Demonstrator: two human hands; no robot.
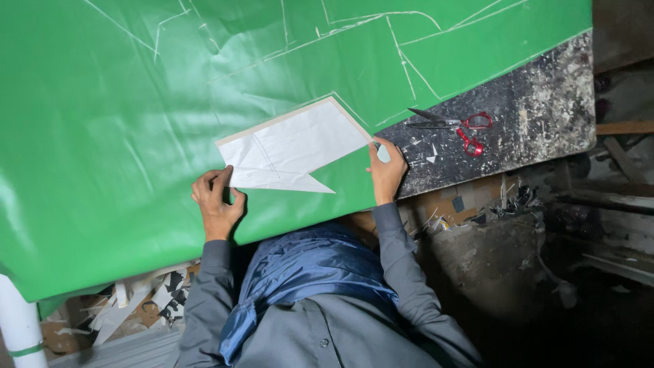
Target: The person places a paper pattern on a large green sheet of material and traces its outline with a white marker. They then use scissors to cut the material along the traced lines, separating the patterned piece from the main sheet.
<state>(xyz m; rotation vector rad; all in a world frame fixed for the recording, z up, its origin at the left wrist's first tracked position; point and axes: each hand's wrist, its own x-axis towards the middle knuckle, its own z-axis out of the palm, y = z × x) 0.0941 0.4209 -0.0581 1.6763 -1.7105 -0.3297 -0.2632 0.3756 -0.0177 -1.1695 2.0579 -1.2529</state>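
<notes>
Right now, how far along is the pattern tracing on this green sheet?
Done: several chalk outlines already cross the upper green sheet. In hand: the left hand pins the white paper template's lower left corner, while the right hand works at its right edge, seemingly holding a small pale piece, perhaps chalk. Left: no cuts show along the lines, and the red-handled scissors lie untouched on the bare tabletop.

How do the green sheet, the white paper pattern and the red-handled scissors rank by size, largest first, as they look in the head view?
1. green sheet, covering most of the table.
2. white paper pattern, lying on the sheet.
3. red-handled scissors, on the bare tabletop.
All lie on one surface, so nearness hardly skews this.
</notes>
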